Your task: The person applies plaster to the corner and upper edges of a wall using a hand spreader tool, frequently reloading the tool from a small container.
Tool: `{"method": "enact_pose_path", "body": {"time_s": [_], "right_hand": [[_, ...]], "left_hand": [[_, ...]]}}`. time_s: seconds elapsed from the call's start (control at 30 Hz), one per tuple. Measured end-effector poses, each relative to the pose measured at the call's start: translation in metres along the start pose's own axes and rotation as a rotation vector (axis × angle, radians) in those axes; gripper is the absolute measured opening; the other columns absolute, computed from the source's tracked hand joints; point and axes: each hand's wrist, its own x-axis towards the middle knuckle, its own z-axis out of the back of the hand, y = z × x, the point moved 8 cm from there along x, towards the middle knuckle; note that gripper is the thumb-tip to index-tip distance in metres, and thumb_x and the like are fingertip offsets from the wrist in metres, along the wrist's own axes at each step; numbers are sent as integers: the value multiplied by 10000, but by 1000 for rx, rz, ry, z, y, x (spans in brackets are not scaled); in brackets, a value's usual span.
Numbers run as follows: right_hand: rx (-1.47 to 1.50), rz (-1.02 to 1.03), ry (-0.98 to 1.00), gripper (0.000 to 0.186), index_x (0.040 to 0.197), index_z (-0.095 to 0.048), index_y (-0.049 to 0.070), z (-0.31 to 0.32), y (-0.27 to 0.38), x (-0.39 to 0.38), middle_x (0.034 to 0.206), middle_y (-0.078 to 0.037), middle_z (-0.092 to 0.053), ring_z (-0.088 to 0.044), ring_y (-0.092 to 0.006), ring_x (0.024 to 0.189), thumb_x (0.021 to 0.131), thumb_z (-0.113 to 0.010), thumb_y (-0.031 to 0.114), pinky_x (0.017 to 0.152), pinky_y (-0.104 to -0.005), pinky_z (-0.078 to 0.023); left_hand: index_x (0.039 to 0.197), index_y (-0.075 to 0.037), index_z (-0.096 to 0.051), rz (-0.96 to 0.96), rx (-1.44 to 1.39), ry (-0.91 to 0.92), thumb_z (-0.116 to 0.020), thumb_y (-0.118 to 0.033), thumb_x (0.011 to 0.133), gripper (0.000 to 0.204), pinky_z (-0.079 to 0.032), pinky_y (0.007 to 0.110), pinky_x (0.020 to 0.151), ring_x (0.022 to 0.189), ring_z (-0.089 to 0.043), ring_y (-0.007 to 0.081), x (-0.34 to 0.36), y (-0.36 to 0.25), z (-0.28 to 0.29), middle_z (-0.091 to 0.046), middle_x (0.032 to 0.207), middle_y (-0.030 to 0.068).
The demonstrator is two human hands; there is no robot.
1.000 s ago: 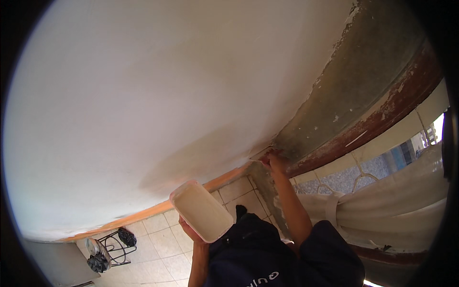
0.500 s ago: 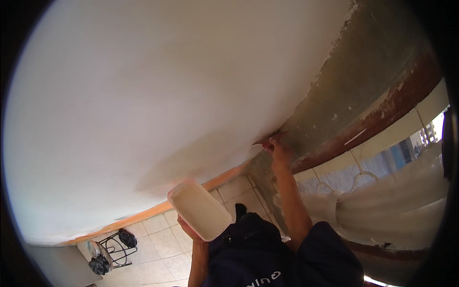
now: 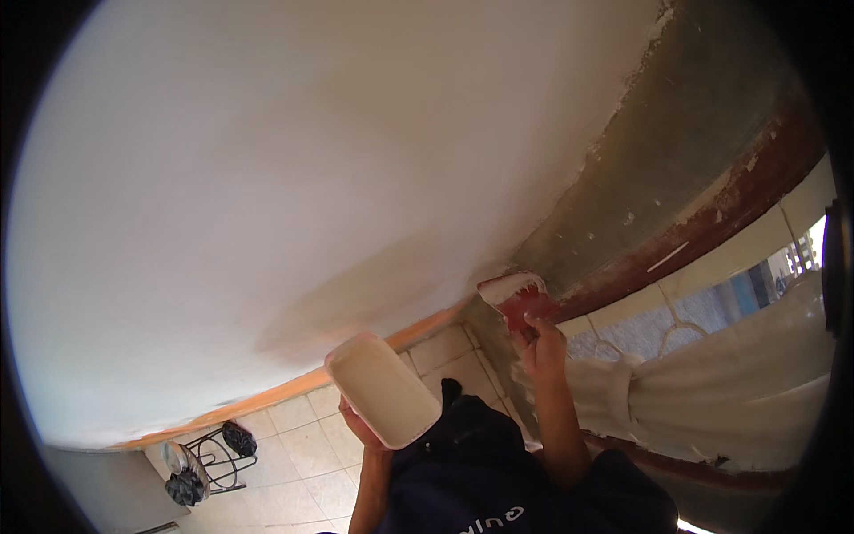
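My left hand [image 3: 358,418] grips a shallow white rectangular tray [image 3: 382,387] from its left side; pale material coats its inside. My right hand [image 3: 543,343] is closed on a flat red scraper [image 3: 520,307], whose far edge carries a smear of white paste. The scraper is near the corner where the white wall [image 3: 294,178] meets a rough grey strip [image 3: 627,187] with flaked patches; whether it touches the wall I cannot tell.
A red-brown frame [image 3: 685,236], a window with white bars and a gathered white curtain [image 3: 712,400] line the right. Below are orange baseboard [image 3: 222,414], floor tiles [image 3: 302,445] and, at lower left, a black metal stand [image 3: 218,458] with dark bags.
My right hand has come down from the wall corner toward me, and the scraper now faces up, showing its red face and white paste. The tray has shifted slightly rightward.
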Motion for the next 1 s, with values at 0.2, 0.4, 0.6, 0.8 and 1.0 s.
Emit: {"method": "enact_pose_path", "body": {"time_s": [0.2,0.4,0.6,0.8,1.0], "right_hand": [[-453,-6,505,168,1003,-582,-13,-72,-7,-58,901,-54,-610,-599,-129,826,838,-610,-11,705,-293,-516],[-889,157,858,68,901,-607,6,-105,-16,-74,789,-21,-598,-539,-59,737,866,-627,60,629,-252,-453],[-1290,538,1039,150,920,-603,-6,-135,3,-89,784,-117,-626,-595,-175,674,822,-664,89,638,-289,-475],[-1385,617,1049,168,929,-610,-7,-141,23,-96,791,-141,-633,-617,-249,689,794,-666,74,663,-309,-494],[-1444,653,942,153,862,-597,4,-128,49,-81,739,-168,-609,-596,-308,636,774,-682,95,605,-353,-472]], "left_hand": [[1114,-65,-528,-69,310,7,-365,-361,969,367,-537,319,696,844,-620,181,-3,-3,-12,-610,989,68],[1223,-58,-487,24,523,90,-358,-406,953,459,-502,378,845,994,-589,232,-6,2,-35,-581,1136,98],[1229,-54,-488,271,-73,104,-349,-410,957,469,-508,394,851,1004,-592,239,-10,25,-41,-582,1146,106],[1236,-50,-488,285,-154,77,-339,-414,962,479,-515,409,857,1013,-595,245,-18,22,-32,-583,1156,113],[1317,-90,-436,248,-188,128,-308,-459,961,528,-461,436,948,1123,-538,274,-15,16,1,-524,1265,106]]}}
